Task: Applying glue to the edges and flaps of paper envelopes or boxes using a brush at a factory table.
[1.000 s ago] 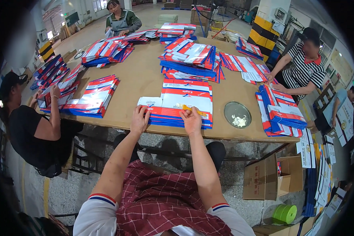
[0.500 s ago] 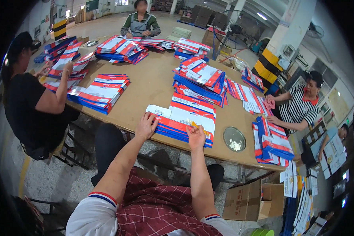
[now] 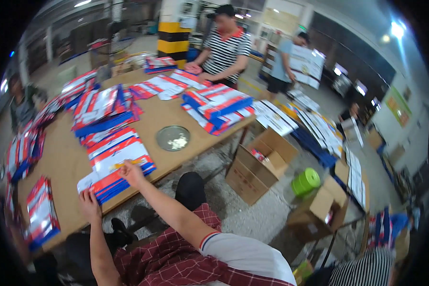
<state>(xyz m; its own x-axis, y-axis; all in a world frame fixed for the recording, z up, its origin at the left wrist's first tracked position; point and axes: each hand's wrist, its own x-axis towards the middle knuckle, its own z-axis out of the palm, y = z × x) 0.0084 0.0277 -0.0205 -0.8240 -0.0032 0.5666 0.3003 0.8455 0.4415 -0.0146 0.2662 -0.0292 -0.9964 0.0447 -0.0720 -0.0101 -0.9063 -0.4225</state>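
Observation:
In front of me, near the table's front edge, lies a stack of flat printed paper bags (image 3: 117,153) in red, white and blue. My left hand (image 3: 89,203) rests at the stack's near left corner, its fingers spread over the edge. A white flap (image 3: 86,182) sticks out of the stack beside these fingers. My right hand (image 3: 132,174) is over the right part of the stack, with the fingers pinched on a slim yellow tool (image 3: 136,161) whose kind is blurred. Right of the stack sits a round metal tray (image 3: 166,138) holding a pale, lumpy substance.
More bag stacks (image 3: 102,112) cover the brown table (image 3: 66,157). Across it, a person in a striped shirt (image 3: 228,50) handles bags. An open carton (image 3: 252,176) and a green bucket (image 3: 306,181) stand on the floor to my right. Another person (image 3: 283,62) carries printed sheets.
My view has swung to the right, so the cartons and green bucket show more fully. Both hands stay at the same stack, and the yellow tool is still in my right hand.

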